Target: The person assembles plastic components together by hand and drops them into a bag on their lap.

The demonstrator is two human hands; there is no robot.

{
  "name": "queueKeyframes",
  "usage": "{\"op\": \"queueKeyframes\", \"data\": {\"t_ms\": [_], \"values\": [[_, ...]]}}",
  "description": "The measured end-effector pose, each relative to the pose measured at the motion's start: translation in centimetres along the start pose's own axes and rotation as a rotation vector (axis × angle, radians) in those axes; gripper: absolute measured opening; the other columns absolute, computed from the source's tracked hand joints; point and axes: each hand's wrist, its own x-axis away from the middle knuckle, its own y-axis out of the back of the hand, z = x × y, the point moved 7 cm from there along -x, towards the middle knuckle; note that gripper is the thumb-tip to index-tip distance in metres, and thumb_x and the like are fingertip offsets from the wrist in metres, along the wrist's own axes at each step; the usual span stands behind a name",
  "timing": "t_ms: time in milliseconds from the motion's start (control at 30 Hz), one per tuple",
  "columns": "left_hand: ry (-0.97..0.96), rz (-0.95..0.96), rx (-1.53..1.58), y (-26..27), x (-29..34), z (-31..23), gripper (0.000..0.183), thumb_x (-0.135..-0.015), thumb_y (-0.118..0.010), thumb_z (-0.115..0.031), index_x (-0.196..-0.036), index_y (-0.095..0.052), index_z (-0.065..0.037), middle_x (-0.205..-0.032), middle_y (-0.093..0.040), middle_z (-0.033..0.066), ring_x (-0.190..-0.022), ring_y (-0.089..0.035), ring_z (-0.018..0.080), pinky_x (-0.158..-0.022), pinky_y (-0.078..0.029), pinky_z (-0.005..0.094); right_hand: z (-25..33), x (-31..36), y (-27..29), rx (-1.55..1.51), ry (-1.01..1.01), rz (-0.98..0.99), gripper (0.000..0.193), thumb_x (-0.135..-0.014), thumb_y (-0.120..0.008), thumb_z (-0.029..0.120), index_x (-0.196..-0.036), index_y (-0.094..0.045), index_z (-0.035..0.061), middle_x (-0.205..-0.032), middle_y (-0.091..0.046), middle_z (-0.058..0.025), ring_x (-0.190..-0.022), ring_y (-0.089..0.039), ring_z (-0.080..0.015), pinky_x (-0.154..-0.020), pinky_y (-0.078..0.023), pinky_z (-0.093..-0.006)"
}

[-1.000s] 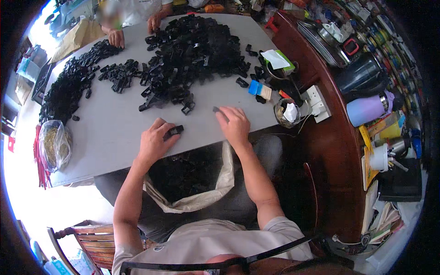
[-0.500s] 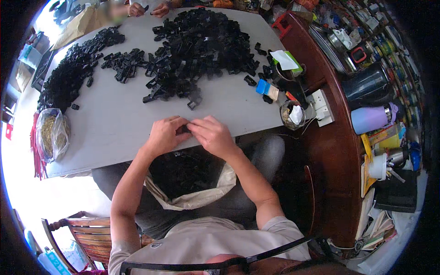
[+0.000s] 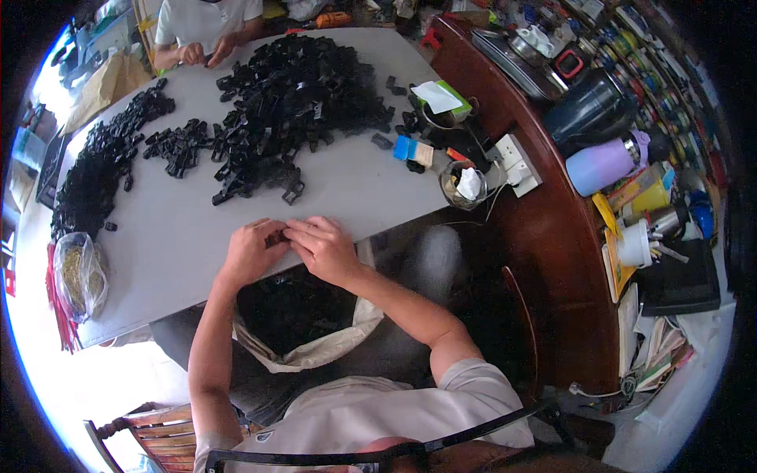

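Left hand (image 3: 256, 248), centre of frame: grip curled around a small dark part (image 3: 275, 236), which is mostly hidden by the fingers, at the near edge of the tabletop (image 3: 173, 236).
Right hand (image 3: 322, 246), just beside it: fingertips brought to the same part; whether this grip grasps it, cannot tell.
Open pale sack (image 3: 311, 356), below the hands, lower centre: dark contents, details too dim to read.
Large heap of black parts (image 3: 300, 94), upper centre.
Small cluster of black parts (image 3: 177, 146), left of the large heap.
Long heap of black parts (image 3: 98, 169), along the left side.
Clear plastic bag (image 3: 81, 276), far left: straw-coloured contents.
Blue-and-cream box (image 3: 413, 150), right of centre, near a glass jar (image 3: 463, 186) with white tissue.
Co-worker's hands (image 3: 206, 55), upper left, close together at the far edge.
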Motion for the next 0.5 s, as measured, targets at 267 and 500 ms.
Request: {"op": "queueKeyframes", "data": {"t_ms": [267, 500], "values": [[0.007, 0.102, -0.044, -0.3, 0.6, -2.0, 0.040, -0.081, -0.088, -0.019, -0.118, -0.079, -0.007, -0.102, -0.075, 0.0118, -0.091, -0.075, 0.0310, -0.083, -0.060, 0.0413, -7.1, 0.4, 4.8, 0.001, -0.165, -0.199, 0.027, -0.096, -0.074, 0.012, -0.122, -0.077, 0.0053, -0.129, -0.075, -0.0161, -0.119, -0.069, -0.0389, -0.105, -0.056, -0.0508], [0.053, 0.212, 0.100, -1.0, -1.0, -2.9, 0.043, -0.082, -0.090, -0.027, -0.120, -0.078, -0.009, -0.114, -0.073, 0.0122, -0.097, -0.074, 0.0318, -0.085, -0.061, 0.0457, -16.2, 1.2, 13.4, 0.639, -0.585, -0.323, 0.035, -0.093, -0.070, 0.009, -0.128, -0.073, 0.0059, -0.139, -0.064, -0.0155, -0.128, -0.057, -0.0429, -0.106, -0.050, -0.0548]]}}
